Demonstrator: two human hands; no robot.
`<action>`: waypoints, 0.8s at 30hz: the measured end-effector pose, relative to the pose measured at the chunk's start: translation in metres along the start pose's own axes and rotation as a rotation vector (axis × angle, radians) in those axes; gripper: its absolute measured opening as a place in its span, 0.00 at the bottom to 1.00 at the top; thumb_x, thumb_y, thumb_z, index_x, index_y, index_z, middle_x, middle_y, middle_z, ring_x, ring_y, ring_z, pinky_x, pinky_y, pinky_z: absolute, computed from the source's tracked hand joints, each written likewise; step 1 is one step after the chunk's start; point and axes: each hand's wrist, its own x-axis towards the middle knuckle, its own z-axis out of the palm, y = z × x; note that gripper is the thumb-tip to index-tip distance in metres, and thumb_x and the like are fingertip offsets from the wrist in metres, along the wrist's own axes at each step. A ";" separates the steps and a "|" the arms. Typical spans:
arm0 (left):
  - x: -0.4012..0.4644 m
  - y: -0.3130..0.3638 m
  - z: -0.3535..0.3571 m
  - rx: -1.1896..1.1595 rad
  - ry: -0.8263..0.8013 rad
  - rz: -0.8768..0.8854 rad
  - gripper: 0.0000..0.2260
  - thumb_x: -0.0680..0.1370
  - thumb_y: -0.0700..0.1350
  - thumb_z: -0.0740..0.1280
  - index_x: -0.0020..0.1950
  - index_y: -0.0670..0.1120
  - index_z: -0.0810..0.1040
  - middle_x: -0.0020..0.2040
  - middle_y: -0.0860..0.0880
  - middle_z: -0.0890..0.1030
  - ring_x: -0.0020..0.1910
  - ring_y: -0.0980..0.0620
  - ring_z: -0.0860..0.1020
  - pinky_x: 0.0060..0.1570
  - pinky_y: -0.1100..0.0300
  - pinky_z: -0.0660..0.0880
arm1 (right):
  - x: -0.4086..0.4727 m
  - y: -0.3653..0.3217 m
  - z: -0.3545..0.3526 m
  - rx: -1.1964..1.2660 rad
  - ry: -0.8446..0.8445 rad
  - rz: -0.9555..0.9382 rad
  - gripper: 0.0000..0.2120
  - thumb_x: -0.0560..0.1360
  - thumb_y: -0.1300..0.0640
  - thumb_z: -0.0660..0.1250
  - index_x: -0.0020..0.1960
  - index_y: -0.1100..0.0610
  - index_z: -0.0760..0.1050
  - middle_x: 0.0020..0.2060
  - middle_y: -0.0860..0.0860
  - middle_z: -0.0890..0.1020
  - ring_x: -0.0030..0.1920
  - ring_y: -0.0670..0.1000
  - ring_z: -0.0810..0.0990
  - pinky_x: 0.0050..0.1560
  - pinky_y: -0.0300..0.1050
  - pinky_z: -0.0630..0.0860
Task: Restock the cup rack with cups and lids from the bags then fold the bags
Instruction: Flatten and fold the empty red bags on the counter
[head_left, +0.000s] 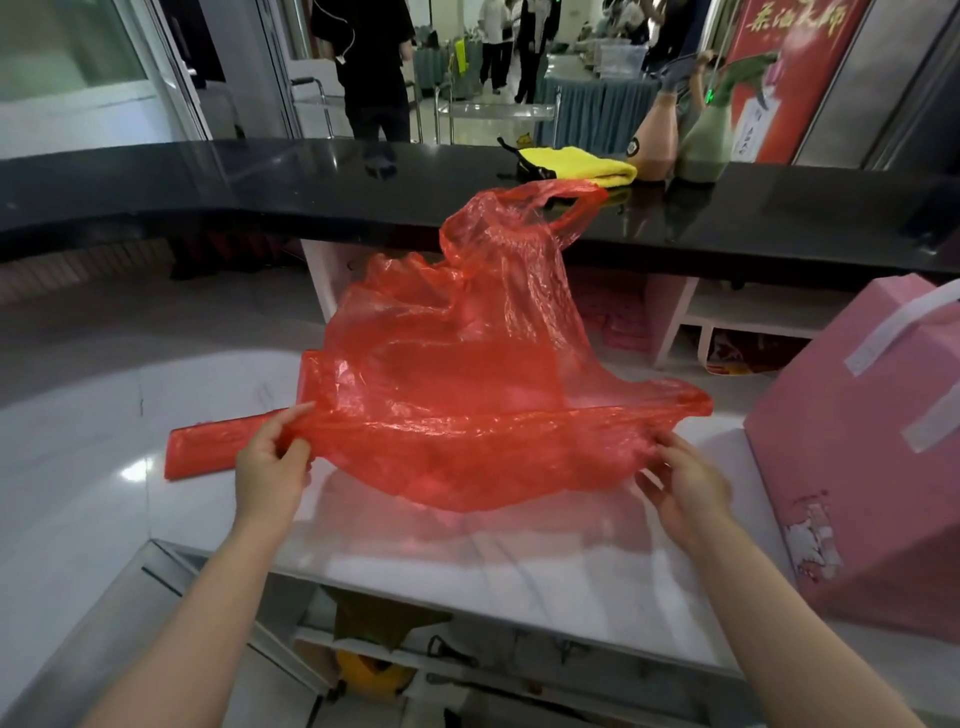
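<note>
Both hands up over the white counter (156, 415), holding a red plastic bag (457, 395) by its near edge: left hand (272, 470) pinches the left corner, right hand (685, 491) grips the right corner. Bag billows, handles far. Folded red bag (208, 447) lies flat just left; pink box (862, 467) right

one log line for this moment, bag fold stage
stage: folding | left hand: pinching red bag edge | right hand: gripping opposite edge | folded bag: on counter
</note>
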 end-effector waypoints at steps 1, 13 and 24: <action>0.001 -0.001 -0.004 0.028 0.002 -0.003 0.19 0.79 0.35 0.61 0.58 0.60 0.77 0.43 0.50 0.81 0.34 0.49 0.79 0.31 0.64 0.77 | -0.001 0.001 -0.001 0.005 -0.001 -0.009 0.16 0.77 0.68 0.59 0.54 0.52 0.79 0.39 0.46 0.83 0.40 0.48 0.77 0.46 0.42 0.73; -0.017 -0.017 -0.064 0.387 -0.135 0.077 0.17 0.77 0.38 0.65 0.65 0.51 0.75 0.53 0.49 0.80 0.41 0.53 0.75 0.41 0.59 0.73 | -0.036 0.036 -0.006 0.138 0.151 0.061 0.18 0.79 0.67 0.58 0.64 0.55 0.75 0.46 0.52 0.79 0.40 0.49 0.76 0.37 0.41 0.70; -0.009 -0.023 -0.117 0.449 0.004 -0.016 0.17 0.76 0.35 0.59 0.62 0.46 0.77 0.51 0.41 0.82 0.46 0.42 0.78 0.48 0.47 0.75 | -0.056 0.042 -0.034 -0.156 0.188 0.040 0.16 0.78 0.63 0.61 0.64 0.53 0.72 0.42 0.54 0.80 0.37 0.52 0.77 0.31 0.42 0.71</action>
